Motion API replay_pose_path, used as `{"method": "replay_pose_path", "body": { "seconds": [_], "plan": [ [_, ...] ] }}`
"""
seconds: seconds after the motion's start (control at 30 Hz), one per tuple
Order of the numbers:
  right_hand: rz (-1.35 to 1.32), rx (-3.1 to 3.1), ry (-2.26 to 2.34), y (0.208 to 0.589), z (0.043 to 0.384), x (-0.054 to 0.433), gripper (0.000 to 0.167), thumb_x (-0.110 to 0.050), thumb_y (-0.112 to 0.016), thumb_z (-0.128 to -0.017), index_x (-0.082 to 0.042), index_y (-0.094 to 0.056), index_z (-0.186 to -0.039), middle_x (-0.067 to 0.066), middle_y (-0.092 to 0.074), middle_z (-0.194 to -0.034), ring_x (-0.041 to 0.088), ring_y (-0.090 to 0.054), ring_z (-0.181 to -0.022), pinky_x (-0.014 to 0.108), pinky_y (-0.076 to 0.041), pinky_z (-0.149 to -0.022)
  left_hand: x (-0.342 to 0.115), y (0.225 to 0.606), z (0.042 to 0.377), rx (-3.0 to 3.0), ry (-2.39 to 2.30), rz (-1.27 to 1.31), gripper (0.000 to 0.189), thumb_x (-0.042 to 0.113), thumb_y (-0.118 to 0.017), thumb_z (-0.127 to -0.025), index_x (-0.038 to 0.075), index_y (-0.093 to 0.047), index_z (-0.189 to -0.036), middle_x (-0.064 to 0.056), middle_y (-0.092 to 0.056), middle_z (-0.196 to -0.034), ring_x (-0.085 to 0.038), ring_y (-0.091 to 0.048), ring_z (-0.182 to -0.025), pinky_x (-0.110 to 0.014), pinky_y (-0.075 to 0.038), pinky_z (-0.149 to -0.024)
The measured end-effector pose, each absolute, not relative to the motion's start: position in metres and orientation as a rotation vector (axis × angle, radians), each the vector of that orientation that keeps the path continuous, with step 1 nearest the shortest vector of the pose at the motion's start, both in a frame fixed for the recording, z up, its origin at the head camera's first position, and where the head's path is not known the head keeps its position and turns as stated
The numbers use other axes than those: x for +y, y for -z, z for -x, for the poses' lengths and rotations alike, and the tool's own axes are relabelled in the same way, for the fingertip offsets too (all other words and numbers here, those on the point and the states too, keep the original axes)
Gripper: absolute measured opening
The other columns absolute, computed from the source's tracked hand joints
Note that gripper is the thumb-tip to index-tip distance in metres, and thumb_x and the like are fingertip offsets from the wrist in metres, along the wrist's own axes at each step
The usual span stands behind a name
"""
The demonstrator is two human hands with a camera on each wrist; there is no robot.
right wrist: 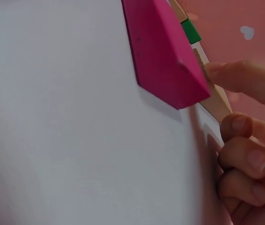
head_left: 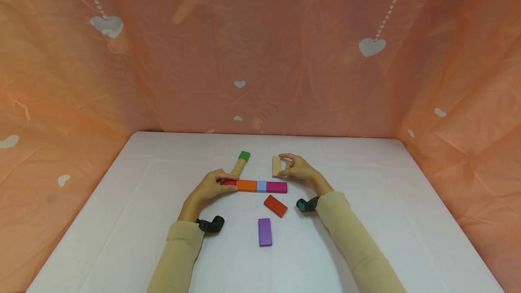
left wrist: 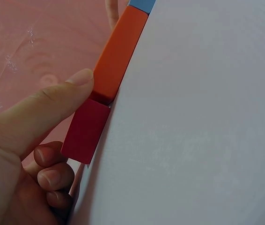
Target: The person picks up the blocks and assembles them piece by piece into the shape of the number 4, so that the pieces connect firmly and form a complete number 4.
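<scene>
A row of wooden blocks lies across the table: a crimson block, an orange block, a light blue block and a magenta block. My left hand pinches the crimson block at the row's left end. Its thumb lies along the near side by the joint with the orange block; the index finger is at the far side. Behind the row's right end, my right hand holds a plain wooden block, index finger at its far end and thumb near the close end.
Behind the row's left end, a second plain block slants away, with a green block at its far tip. Nearer me lie a red block, turned at an angle, and a purple block. An orange curtain hangs around the white table.
</scene>
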State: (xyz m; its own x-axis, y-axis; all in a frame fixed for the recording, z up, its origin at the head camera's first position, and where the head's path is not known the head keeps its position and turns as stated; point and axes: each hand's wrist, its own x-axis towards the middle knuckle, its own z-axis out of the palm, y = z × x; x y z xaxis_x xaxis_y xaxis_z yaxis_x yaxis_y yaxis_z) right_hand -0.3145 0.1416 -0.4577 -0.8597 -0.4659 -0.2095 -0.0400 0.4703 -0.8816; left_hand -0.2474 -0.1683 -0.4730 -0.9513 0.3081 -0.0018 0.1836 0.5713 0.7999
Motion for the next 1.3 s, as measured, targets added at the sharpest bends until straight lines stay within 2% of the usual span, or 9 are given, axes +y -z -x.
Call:
{"method": "replay_pose_path", "body": {
  "seconds": [0.7,1.0,1.3],
  "plan": [
    [0.379,2.361,1.29,0.458,0.315,0.131,0.071,-0.01,-0.076,-0.081,-0.001,-0.041,-0.143,-0.006,-0.041,-0.058,0.009,-0.037,-0.056,0.021,-0.028,-0.053,-0.168,0.471,0.248,2.664,-1.304,-0.392,0.034,0.022,-0.077,-0.082,0.009,-0.072,-0.113,-0.008,-0.054,-0.086,-0.016,-0.039,-0.081,-0.027,-0.032,-0.07],
    [0.393,2.384,1.26,0.459,0.316,0.126,0.071,-0.013,-0.077,-0.08,-0.002,-0.043,-0.142,-0.005,-0.043,-0.06,0.01,-0.041,-0.06,0.024,-0.032,-0.063,-0.167,0.469,0.246,2.661,-1.308,-0.406,0.034,0.021,-0.076,-0.082,0.007,-0.072,-0.113,-0.008,-0.053,-0.085,-0.017,-0.039,-0.081,-0.027,-0.032,-0.07],
    [0.413,2.359,1.28,0.459,0.316,0.126,0.073,-0.011,-0.077,-0.08,-0.002,-0.041,-0.143,-0.006,-0.043,-0.058,0.009,-0.041,-0.06,0.025,-0.033,-0.065,-0.167,0.467,0.245,2.672,-1.293,-0.438,0.033,0.019,-0.076,-0.082,0.006,-0.072,-0.112,-0.007,-0.052,-0.083,-0.016,-0.039,-0.079,-0.026,-0.031,-0.069]
  ]
}}
